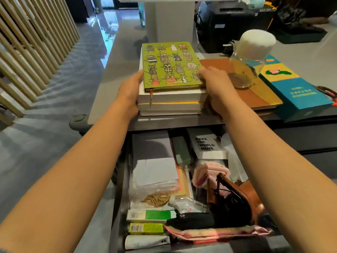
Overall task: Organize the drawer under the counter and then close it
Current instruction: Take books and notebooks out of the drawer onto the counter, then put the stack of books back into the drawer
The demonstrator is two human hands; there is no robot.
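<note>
The drawer (120, 207) stands pulled open at 6 o'clock, below the counter (113, 84) edge, and is crammed with papers, green boxes (151, 215) and a brown bag (235, 198). At 12 o'clock from it is a stack of books (171, 105) topped by a green notebook (171, 64), seemingly resting on the counter. The left hand (130, 94) clasps the stack's 9 o'clock side and the right hand (217, 88) its 3 o'clock side. A glass jar (249, 64) stands at the stack's 3 o'clock.

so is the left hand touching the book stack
Touching. The head view shows the left hand pressed against the left side of the book stack, with no gap visible.
</note>
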